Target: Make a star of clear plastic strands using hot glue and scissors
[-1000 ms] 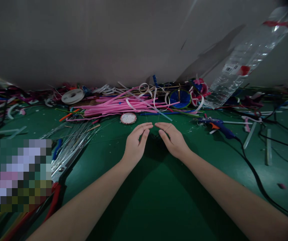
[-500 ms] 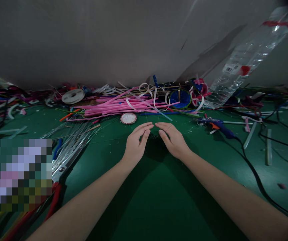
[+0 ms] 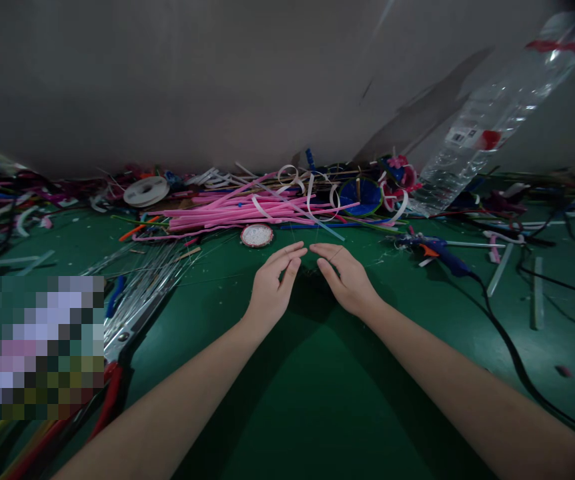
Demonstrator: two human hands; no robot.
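Observation:
My left hand (image 3: 271, 285) and my right hand (image 3: 348, 280) are held over the green tabletop (image 3: 312, 413), fingertips pointing at each other with a narrow gap between. Both hands have their fingers extended and slightly curved, thumbs apart from them. A faint thin line, perhaps a thread, crosses the fingers of the right hand, and faint lines rise beyond both hands. No other item shows in either palm. Just past the left fingertips lies a small round white disc with a reddish rim (image 3: 257, 235). Behind it is a bundle of pink fuzzy stems (image 3: 227, 213).
Red-handled scissors (image 3: 125, 337) lie at left by clear thin strips (image 3: 145, 280). To the right rest a blue glue gun (image 3: 440, 252) with a black cord (image 3: 510, 353) and glue sticks (image 3: 536, 293). A plastic bottle (image 3: 497, 120) leans on the wall; a white spool (image 3: 146, 191) lies back left.

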